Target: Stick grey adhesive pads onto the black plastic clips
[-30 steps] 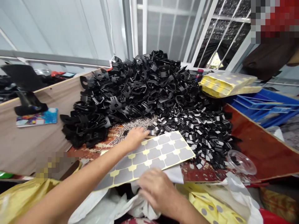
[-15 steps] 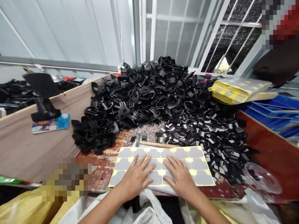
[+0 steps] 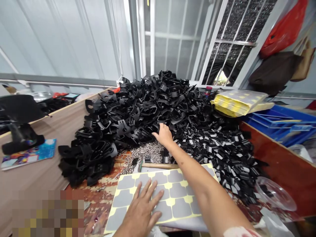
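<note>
My left hand [image 3: 142, 209] lies flat with fingers spread on a sheet of grey stickers on yellow backing [image 3: 177, 208]. My right hand [image 3: 165, 135] reaches across the sheet to the front of a tall heap of black plastic parts [image 3: 138, 110], which look like hair claw halves. Its fingers are curled against the heap, and what is between them is hidden. Just below this hand lies a scatter of small shiny metal pieces [image 3: 149, 152]. A hammer [image 3: 160, 166] with a wooden handle rests between them and the sheet.
Small black pieces with pale pads [image 3: 227, 154] are heaped at right, beside a clear plastic lid or bowl [image 3: 276, 194]. Behind them sit stacked yellow-edged sheets [image 3: 238, 102] and blue trays [image 3: 283, 121]. A black stand [image 3: 22, 131] and a booklet [image 3: 46, 149] are at left.
My right hand has left the sheet and moved forward to the black heap. My left hand stays flat on the sheet. The view has shifted somewhat.
</note>
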Available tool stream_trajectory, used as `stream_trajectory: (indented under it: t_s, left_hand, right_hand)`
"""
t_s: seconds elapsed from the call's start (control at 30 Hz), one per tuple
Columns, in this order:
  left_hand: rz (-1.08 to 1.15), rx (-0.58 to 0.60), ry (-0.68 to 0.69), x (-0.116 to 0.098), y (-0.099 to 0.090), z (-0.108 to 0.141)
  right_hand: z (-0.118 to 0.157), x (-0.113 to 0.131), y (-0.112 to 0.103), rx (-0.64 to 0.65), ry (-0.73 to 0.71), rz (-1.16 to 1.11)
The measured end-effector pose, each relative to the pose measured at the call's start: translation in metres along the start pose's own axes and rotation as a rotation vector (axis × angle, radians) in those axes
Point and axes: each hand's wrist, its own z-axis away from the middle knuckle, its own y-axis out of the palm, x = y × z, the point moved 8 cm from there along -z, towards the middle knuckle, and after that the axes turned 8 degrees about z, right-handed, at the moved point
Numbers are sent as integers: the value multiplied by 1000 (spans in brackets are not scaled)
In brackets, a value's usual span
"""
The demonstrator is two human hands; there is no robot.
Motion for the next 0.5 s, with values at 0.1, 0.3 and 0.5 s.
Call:
stream_trajectory:
  t_s: [0.1, 0.3, 0.5]
  left_hand:
    - [5, -1, 0, 1, 0, 0]
    - [14, 39, -46, -2, -4, -2]
    - [49, 46, -74, -6, -11, -4]
  right_hand:
    - [-9, 8, 7, -18, 35, 14]
    - [15, -20, 3, 25, 31, -46]
    - [49, -56, 2, 51, 180, -248]
